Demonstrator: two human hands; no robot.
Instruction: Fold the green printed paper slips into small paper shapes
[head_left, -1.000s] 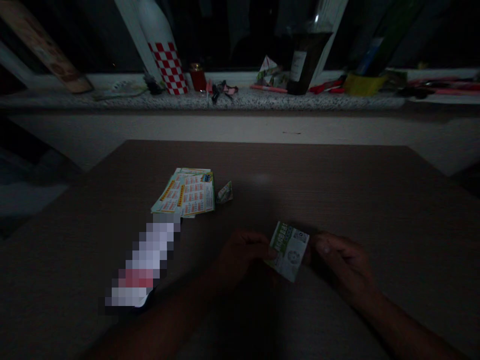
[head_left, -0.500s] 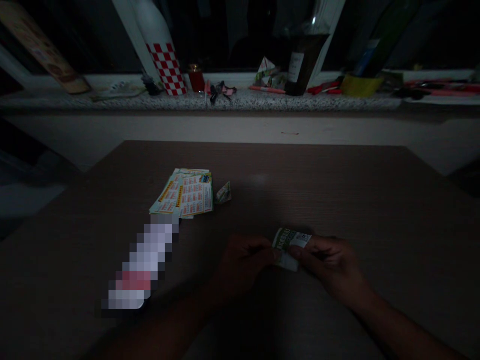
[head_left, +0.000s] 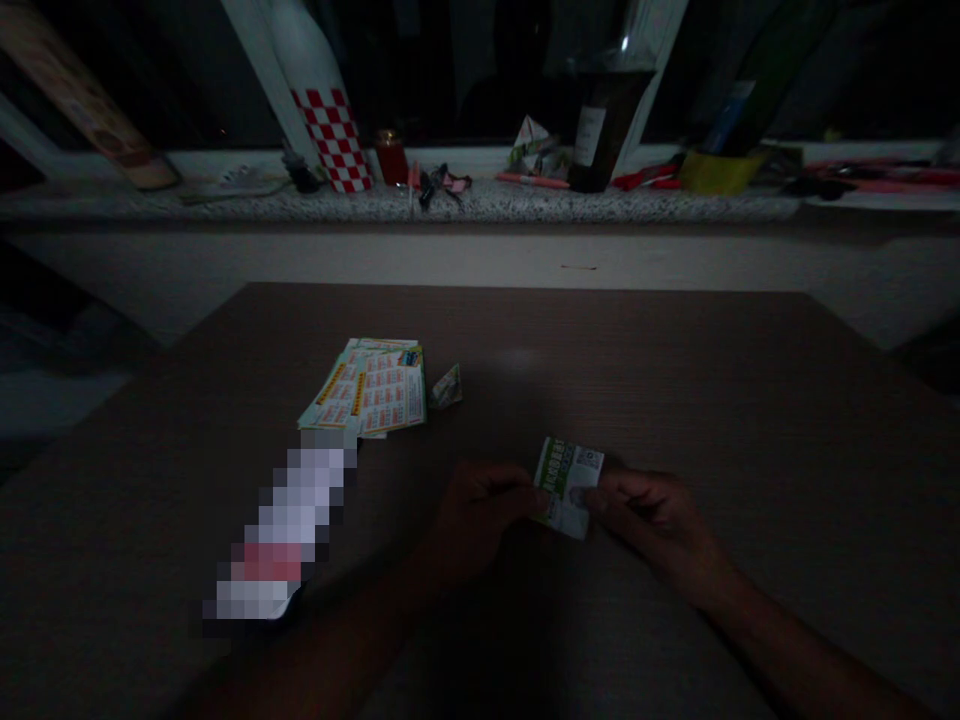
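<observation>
In dim light, a small green-and-white printed paper (head_left: 566, 485) is held between both hands just above the brown table (head_left: 675, 380). My left hand (head_left: 480, 515) pinches its left edge with curled fingers. My right hand (head_left: 652, 520) pinches its right edge, thumb and fingers pressed on the sheet. The paper stands tilted, printed side toward me.
A stack of orange-and-white printed cards (head_left: 371, 388) and a small folded paper piece (head_left: 448, 386) lie left of centre. A blurred-out object (head_left: 289, 530) lies at the near left. The stone sill (head_left: 480, 200) behind holds a checked bottle (head_left: 322, 110), a dark bottle (head_left: 600, 120) and clutter.
The paper was wider and tilted one second ago, then got pressed low between both hands. It now stands narrower and more upright, and both hands sit closer together.
</observation>
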